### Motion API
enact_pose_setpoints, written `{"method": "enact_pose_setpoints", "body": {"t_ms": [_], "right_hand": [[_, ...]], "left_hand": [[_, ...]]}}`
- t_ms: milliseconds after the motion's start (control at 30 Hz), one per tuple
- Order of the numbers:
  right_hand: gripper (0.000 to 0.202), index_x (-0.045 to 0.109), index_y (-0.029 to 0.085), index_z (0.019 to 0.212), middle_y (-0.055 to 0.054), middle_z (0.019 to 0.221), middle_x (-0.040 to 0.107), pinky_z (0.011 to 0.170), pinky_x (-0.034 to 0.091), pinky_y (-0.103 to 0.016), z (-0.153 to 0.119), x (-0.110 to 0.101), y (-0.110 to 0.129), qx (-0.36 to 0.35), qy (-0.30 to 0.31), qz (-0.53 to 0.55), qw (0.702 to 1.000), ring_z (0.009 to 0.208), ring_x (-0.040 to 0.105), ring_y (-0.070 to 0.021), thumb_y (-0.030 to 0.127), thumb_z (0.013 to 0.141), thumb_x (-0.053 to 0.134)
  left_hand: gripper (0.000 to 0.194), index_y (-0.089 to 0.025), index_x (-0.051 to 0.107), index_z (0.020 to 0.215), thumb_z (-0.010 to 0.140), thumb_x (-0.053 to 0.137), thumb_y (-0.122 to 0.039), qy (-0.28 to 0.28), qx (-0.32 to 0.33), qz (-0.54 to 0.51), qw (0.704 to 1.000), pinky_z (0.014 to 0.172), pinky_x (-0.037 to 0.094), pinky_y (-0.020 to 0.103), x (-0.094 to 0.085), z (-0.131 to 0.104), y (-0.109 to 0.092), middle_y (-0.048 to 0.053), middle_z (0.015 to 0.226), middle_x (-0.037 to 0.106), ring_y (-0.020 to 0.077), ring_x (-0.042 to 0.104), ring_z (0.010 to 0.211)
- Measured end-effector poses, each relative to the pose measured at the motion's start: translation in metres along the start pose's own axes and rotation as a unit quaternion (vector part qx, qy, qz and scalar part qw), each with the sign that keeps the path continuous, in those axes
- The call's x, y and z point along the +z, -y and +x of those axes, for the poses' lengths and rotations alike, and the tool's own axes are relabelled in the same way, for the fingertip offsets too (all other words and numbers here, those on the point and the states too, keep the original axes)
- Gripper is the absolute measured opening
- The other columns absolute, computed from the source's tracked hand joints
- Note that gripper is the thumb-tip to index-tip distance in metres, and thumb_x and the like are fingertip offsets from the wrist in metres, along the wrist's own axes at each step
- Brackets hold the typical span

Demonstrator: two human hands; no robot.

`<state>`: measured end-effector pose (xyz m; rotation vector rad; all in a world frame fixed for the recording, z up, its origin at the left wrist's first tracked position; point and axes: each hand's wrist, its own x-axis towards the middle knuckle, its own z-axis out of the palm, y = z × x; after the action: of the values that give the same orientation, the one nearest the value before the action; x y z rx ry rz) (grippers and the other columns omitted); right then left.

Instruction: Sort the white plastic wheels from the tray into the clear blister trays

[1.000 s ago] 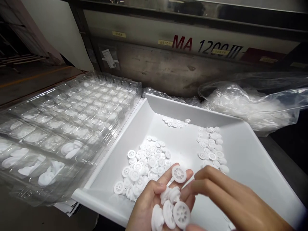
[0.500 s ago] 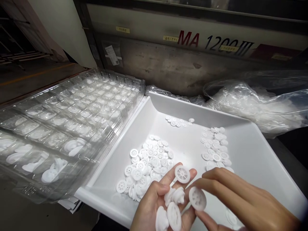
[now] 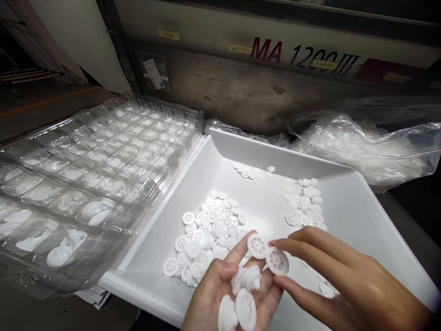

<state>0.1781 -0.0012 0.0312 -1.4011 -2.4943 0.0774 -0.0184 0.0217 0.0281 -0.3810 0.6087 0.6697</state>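
Note:
Cupped palm up, my left hand (image 3: 220, 285) holds several small white plastic swirl pieces with spoked round bases. One swirl piece (image 3: 246, 279) lies sideways across the fingers, and another spoked base (image 3: 257, 246) shows near the fingertips. Thumb and fingers of my right hand (image 3: 330, 276) pinch a further spoked piece (image 3: 277, 261) by its rim, right against the one at the left fingertips. Below both hands is a light grey tray (image 3: 265, 207). A heap of the same white pieces (image 3: 213, 225) lies in it, left of centre.
More white pieces (image 3: 305, 200) lie along the tray's right side, and a small group (image 3: 250, 172) is at its back. To the left are clear plastic compartment trays (image 3: 113, 151), with white pieces in them. A clear bag (image 3: 372, 151) sits behind right; a machine panel (image 3: 220, 82) stands beyond.
My right hand has moved the pinched piece up and slightly left, closer to the piece at my left fingertips. The whole view has shifted a little.

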Motion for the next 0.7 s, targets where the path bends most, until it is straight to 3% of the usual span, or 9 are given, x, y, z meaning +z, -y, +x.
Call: {"method": "enact_pose_setpoints", "body": {"t_ms": [67,200,500,700], "right_hand": [[0.025,0.054,0.021,0.117,-0.003,0.095,0.058,0.06,0.056,-0.02,0.0,0.0,-0.001,0.004,0.001,0.002,1.0,0.073,0.064,-0.0114,0.033,0.095,0.057],[0.023,0.054,0.022,0.116,-0.002,0.095,0.058,0.06,0.056,-0.021,0.002,-0.002,0.001,0.027,0.01,0.011,1.0,0.074,0.064,-0.0117,0.032,0.096,0.056],[0.031,0.051,0.02,0.124,-0.009,0.105,0.052,0.066,0.054,-0.025,0.008,-0.003,0.023,0.011,-0.047,0.011,0.999,0.088,0.057,-0.0167,0.029,0.095,0.057],[0.025,0.052,0.018,0.12,-0.009,0.106,0.051,0.067,0.053,-0.027,0.011,0.003,0.015,0.0,-0.026,0.016,1.0,0.088,0.056,-0.0168,0.02,0.095,0.055]], "left_hand": [[0.045,-0.01,0.043,0.135,0.091,0.037,-0.014,-0.004,0.004,0.0,1.0,0.096,0.051,0.031,0.003,0.0,0.001,0.012,0.104,0.073,0.009,0.066,0.06],[0.044,-0.01,0.041,0.135,0.091,0.034,-0.014,-0.025,0.016,-0.006,1.0,0.093,0.052,0.033,0.008,0.001,0.002,0.015,0.104,0.074,0.0181,0.073,0.092],[0.046,-0.015,0.041,0.137,0.091,0.039,-0.019,0.0,-0.003,0.012,1.0,0.084,0.054,0.027,0.001,0.001,0.003,0.012,0.12,0.07,0.0189,0.07,0.102],[0.051,-0.01,0.036,0.14,0.089,0.04,-0.015,-0.003,0.017,0.003,1.0,0.102,0.046,0.033,-0.001,0.002,0.005,0.017,0.123,0.067,0.0213,0.066,0.112]]}}
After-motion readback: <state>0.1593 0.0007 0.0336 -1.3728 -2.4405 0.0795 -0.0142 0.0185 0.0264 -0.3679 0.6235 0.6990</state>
